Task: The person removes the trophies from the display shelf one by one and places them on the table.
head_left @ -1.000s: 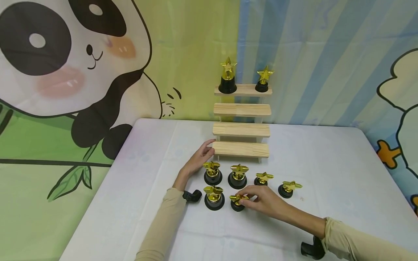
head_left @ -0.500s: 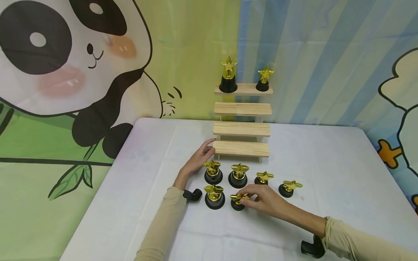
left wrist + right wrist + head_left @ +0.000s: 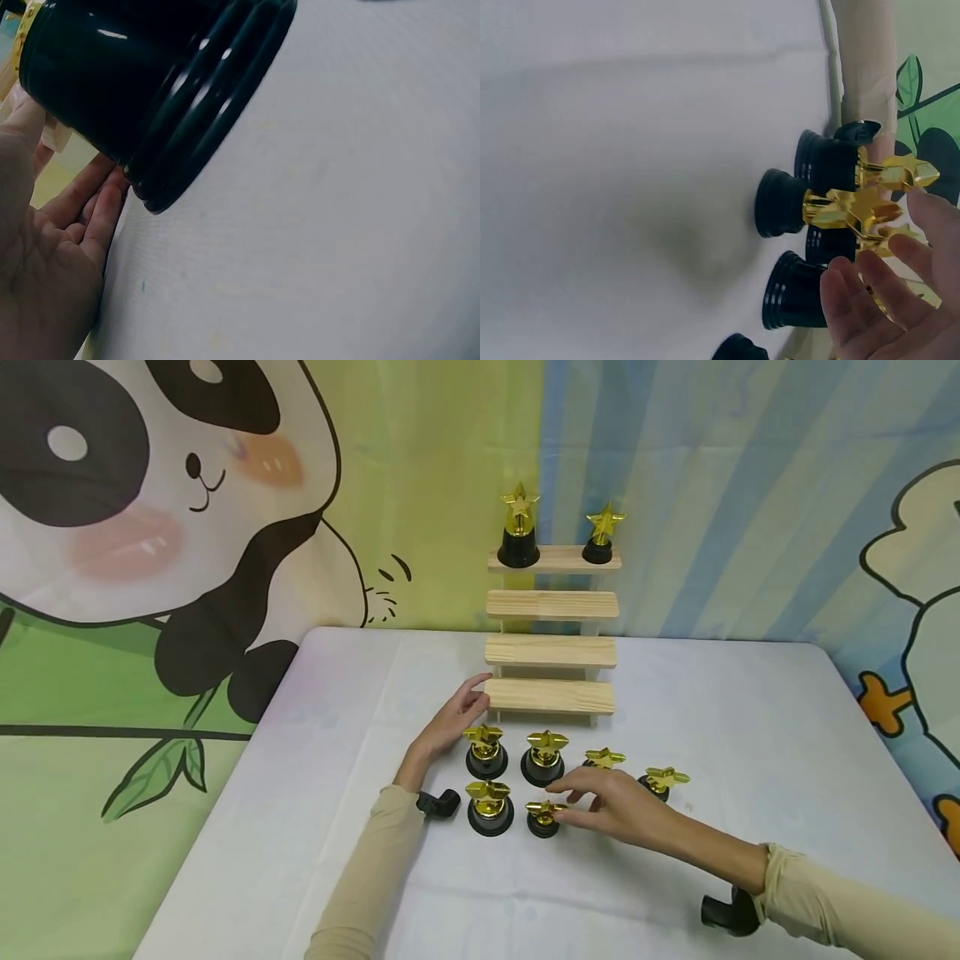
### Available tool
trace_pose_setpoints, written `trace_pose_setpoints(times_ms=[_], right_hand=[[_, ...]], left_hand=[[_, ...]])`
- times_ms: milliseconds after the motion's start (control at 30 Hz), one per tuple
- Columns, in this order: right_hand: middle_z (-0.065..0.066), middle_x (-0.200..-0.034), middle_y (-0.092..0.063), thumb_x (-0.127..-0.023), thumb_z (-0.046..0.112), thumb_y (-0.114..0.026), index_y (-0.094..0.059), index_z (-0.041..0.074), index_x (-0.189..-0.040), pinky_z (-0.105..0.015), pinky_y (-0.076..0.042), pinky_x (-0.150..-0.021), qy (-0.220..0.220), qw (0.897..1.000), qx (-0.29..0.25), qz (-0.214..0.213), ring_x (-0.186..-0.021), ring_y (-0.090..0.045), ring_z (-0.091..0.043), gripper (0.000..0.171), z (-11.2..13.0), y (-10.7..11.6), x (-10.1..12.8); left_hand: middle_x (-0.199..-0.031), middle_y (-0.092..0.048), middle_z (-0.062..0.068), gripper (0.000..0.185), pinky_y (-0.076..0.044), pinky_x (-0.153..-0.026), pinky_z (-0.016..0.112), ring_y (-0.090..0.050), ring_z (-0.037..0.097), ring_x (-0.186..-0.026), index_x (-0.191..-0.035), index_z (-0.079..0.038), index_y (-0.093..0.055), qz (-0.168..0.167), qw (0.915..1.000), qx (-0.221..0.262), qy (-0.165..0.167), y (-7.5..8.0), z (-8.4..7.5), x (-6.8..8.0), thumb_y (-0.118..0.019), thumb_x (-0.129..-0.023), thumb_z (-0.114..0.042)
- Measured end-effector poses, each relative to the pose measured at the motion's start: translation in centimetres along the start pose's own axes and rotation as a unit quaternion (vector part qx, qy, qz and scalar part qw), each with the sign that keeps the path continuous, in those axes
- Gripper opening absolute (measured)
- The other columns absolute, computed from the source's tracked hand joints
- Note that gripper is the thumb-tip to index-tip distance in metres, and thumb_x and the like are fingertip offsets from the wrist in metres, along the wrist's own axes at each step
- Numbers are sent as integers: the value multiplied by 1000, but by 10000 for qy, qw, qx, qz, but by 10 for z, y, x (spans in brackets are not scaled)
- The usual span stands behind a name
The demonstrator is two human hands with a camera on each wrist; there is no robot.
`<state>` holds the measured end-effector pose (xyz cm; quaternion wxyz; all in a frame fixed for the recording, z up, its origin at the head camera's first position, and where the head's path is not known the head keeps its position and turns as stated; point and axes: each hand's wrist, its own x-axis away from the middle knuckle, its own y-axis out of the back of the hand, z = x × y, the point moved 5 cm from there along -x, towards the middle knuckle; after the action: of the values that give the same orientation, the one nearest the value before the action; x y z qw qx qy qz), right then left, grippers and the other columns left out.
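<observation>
Several gold star trophies on black bases stand in two rows on the white table (image 3: pixel 750 710). My right hand (image 3: pixel 592 797) hovers with straight, spread fingers just right of the small front trophy (image 3: pixel 543 817), not gripping it. In the right wrist view that trophy (image 3: pixel 832 208) stands just past my fingers (image 3: pixel 877 300). My left hand (image 3: pixel 465 710) rests open on the cloth beside the lowest step of the wooden stand (image 3: pixel 551 652), next to a back-row trophy (image 3: pixel 486 752). Its black base (image 3: pixel 150 90) fills the left wrist view above my palm (image 3: pixel 45 255).
Two star trophies (image 3: pixel 519 535) (image 3: pixel 600 537) stand on the stand's top step; the lower three steps are bare. A panda and striped backdrop hangs behind the table. Bare cloth lies to the left, right and front of the trophies.
My right hand has let go of the small front trophy's star and drawn its fingers back, up and to the right. The left hand has stayed put.
</observation>
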<state>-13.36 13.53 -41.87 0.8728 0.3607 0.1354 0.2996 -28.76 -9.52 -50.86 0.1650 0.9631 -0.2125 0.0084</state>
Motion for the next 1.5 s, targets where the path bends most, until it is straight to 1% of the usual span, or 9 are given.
trace_pose_setpoints(times_ms=[100,233,333,467,767,900,1000,1200,1500], right_hand=[[0,-110,-70,-89,32,-71,-69,17,-116,-20,-54,-66,50,9997,227,-118,-92,-68,-17,31,5,10,2],[3,-107,-70,-88,28,-72,-70,16,-115,-22,-55,-67,363,9972,529,-377,-88,-66,-13,29,14,28,1],[4,-104,-71,-88,25,-72,-69,15,-114,-22,-55,-66,430,9961,547,-541,-85,-64,-6,28,18,44,-2],[3,-104,-71,-87,21,-73,-70,14,-114,-22,-55,-67,395,9946,583,-767,-86,-66,-7,28,26,70,-9],[-9,-119,-69,-96,22,-63,-67,11,-122,-33,-57,-77,49,9885,883,-1224,-99,-68,-22,29,26,137,-38],[-10,-125,-66,-99,31,-58,-64,14,-127,-37,-55,-77,-516,9863,824,-1333,-102,-67,-26,34,17,162,-54],[-11,-127,-65,-99,32,-57,-63,13,-129,-29,-53,-72,-746,9841,809,-1394,-101,-67,-28,36,11,177,-64],[-16,-128,-62,-99,33,-56,-61,12,-131,-19,-52,-66,-641,9849,766,-1411,-104,-65,-33,38,5,198,-81],[-17,-132,-61,-98,41,-54,-57,9,-135,-10,-45,-60,-871,9650,847,-2322,-104,-63,-31,49,-5,237,-104]], left_hand=[[-142,-50,23,53,-36,-111,54,-49,37,-132,-153,-27,-26,110,9999,13,78,1,-4,0,-43,-104,-38],[-142,-50,25,54,-38,-110,52,-49,37,-132,-154,-20,-25,201,9997,-28,131,2,-20,8,-43,-104,-33],[-142,-50,25,54,-38,-109,52,-50,37,-131,-154,-17,-25,200,9997,-79,109,2,-33,15,-43,-105,-32],[-142,-49,25,54,-37,-110,53,-49,38,-132,-154,-18,-26,191,9997,-92,108,2,-36,17,-42,-105,-32],[-142,-50,24,55,-37,-110,53,-49,38,-132,-154,-19,-26,179,9997,-37,133,2,-33,17,-43,-104,-35],[-140,-53,21,53,-38,-109,53,-51,36,-130,-152,-28,-29,5,10000,-33,52,2,-14,8,-44,-103,-41],[-138,-54,18,51,-39,-108,52,-53,33,-129,-149,-35,-31,-113,9999,-60,-2,1,0,1,-45,-101,-47],[-138,-55,16,51,-39,-108,52,-53,32,-128,-148,-37,-32,-115,9999,-36,31,2,0,1,-45,-100,-48],[-139,-54,17,51,-39,-109,53,-53,33,-129,-149,-34,-31,-84,10000,-17,-11,0,0,1,-45,-102,-45]])
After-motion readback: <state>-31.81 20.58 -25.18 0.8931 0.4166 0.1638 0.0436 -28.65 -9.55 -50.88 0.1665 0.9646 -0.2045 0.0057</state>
